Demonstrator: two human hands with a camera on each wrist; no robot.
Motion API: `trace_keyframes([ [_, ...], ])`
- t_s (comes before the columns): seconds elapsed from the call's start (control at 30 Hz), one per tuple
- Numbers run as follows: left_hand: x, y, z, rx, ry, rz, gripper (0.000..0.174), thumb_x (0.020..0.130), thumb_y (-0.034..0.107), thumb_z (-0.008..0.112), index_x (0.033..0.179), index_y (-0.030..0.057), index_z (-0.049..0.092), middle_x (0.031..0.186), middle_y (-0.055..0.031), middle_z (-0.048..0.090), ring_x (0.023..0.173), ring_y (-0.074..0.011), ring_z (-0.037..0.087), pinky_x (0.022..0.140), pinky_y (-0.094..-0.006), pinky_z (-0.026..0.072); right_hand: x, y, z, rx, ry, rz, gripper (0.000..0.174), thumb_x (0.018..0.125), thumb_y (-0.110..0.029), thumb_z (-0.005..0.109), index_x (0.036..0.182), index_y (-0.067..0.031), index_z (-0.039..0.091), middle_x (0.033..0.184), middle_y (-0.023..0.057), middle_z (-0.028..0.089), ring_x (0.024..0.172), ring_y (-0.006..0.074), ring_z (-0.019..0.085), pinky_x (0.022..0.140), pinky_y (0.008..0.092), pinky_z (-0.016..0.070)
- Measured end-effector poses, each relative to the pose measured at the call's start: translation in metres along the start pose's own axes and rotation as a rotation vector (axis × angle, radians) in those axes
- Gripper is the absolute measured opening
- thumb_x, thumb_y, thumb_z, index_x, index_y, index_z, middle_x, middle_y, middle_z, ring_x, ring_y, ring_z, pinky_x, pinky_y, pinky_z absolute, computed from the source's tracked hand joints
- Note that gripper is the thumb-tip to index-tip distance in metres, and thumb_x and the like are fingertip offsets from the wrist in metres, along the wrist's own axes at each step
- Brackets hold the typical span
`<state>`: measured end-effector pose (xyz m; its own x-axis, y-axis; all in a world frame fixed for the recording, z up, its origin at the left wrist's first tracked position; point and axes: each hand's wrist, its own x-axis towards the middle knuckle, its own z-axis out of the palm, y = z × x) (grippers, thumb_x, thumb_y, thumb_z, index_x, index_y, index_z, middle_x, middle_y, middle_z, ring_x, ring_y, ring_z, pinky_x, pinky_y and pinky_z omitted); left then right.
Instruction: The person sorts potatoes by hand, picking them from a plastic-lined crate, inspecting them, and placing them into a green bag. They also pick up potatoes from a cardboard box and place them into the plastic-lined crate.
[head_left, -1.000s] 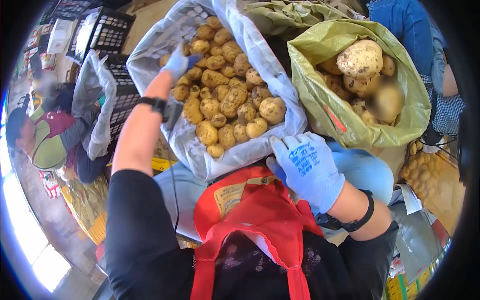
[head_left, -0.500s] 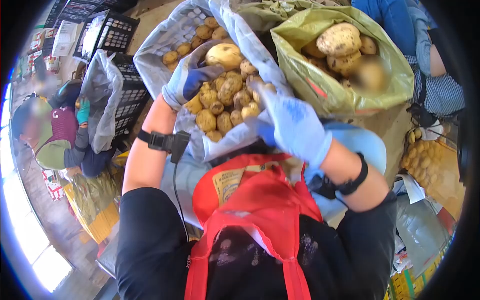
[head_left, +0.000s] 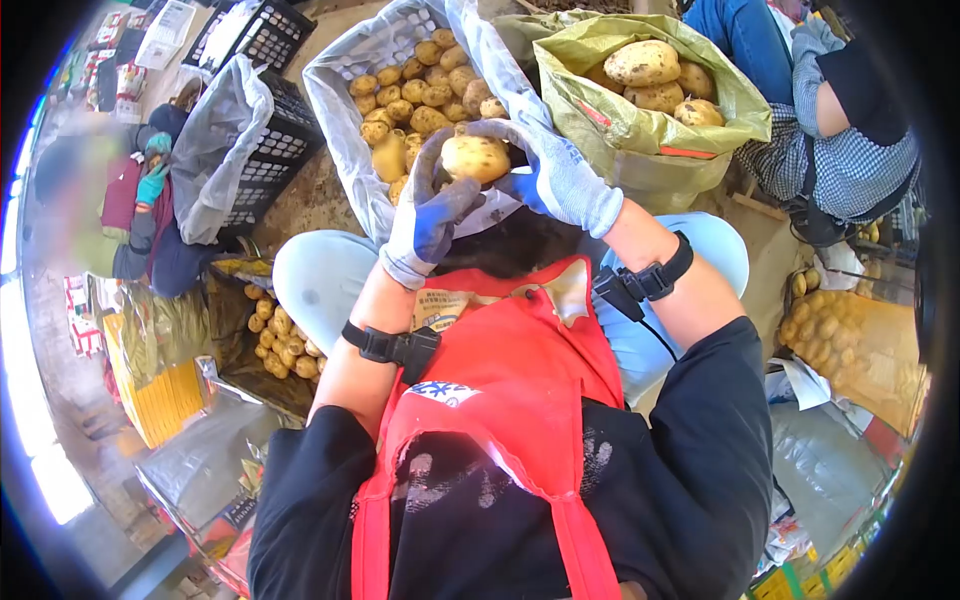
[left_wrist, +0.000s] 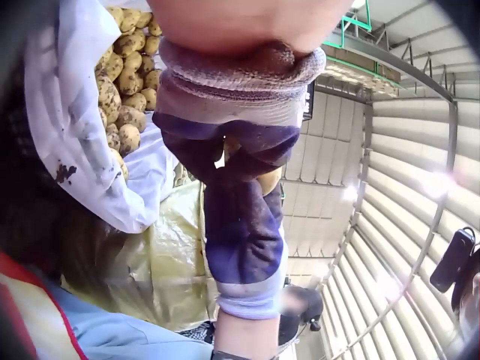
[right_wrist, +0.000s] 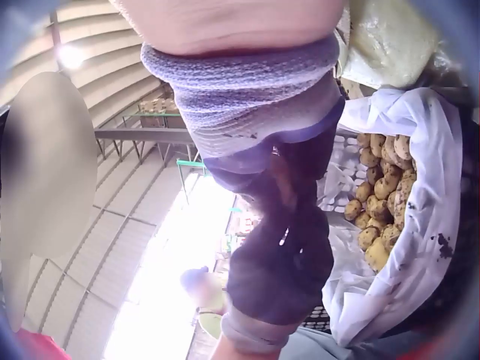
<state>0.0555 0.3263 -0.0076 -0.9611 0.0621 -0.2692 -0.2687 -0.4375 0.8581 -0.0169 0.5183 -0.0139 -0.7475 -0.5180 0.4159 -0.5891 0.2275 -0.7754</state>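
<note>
A large pale potato [head_left: 475, 158] is held in front of the lined crate, between two gloved hands. My left hand [head_left: 425, 218], in a grey-blue glove with a dark blue palm, grips its left side with curled fingers. From the right, my right hand [head_left: 568, 180] curls its fingers around the other side. Both gloves largely hide the potato in the wrist views; a small bit of potato [left_wrist: 268, 181] shows beside the fingers in the left one. Behind the hands, smaller soil-marked potatoes [head_left: 430, 92] fill part of the crate's white plastic liner [head_left: 335, 115].
An olive woven sack [head_left: 660, 150] with big potatoes stands right of the crate. At the left, another person [head_left: 130, 210] in teal gloves sits by a black lined crate [head_left: 270, 150]. More potatoes [head_left: 285, 340] lie in a dark sack beside my left knee.
My left hand has come out of the crate with the large potato and drawn it toward my body. My right hand has risen from my lap to grip it too.
</note>
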Motion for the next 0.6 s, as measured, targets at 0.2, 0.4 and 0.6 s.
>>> trace_keyframes([
  [0.2, -0.005, -0.002, 0.010, 0.176, -0.005, 0.213, 0.071, 0.076, -0.007, 0.069, 0.140, 0.0054, 0.042, 0.133, -0.0105, 0.051, 0.119, -0.0223, 0.055, 0.100, -0.0340, 0.0468, -0.009, 0.014, -0.001, 0.836, -0.054, 0.420, 0.046, 0.089, -0.008, 0.067, 0.134, -0.0059, 0.055, 0.123, 0.0057, 0.060, 0.111, 0.0198, 0.059, 0.096, 0.0319, 0.0489],
  [0.4, -0.006, -0.008, 0.021, 0.231, -0.069, 0.163, 0.075, 0.078, -0.006, 0.068, 0.144, 0.0070, 0.036, 0.130, -0.0109, 0.052, 0.117, -0.0211, 0.056, 0.097, -0.0320, 0.0491, -0.009, -0.007, -0.003, 0.461, 0.052, 0.288, 0.039, 0.090, -0.026, 0.070, 0.120, -0.0022, 0.062, 0.113, 0.0045, 0.062, 0.097, 0.0134, 0.061, 0.086, 0.0255, 0.0495],
  [0.6, -0.023, 0.015, 0.021, 0.146, -0.072, 0.023, 0.062, 0.082, -0.003, 0.066, 0.139, 0.0065, 0.044, 0.121, -0.0109, 0.058, 0.101, -0.0186, 0.062, 0.083, -0.0277, 0.0541, -0.005, -0.011, -0.004, 0.554, -0.051, 0.619, 0.028, 0.093, -0.026, 0.064, 0.102, 0.0001, 0.067, 0.087, 0.0019, 0.065, 0.079, 0.0101, 0.060, 0.070, 0.0240, 0.0486],
])
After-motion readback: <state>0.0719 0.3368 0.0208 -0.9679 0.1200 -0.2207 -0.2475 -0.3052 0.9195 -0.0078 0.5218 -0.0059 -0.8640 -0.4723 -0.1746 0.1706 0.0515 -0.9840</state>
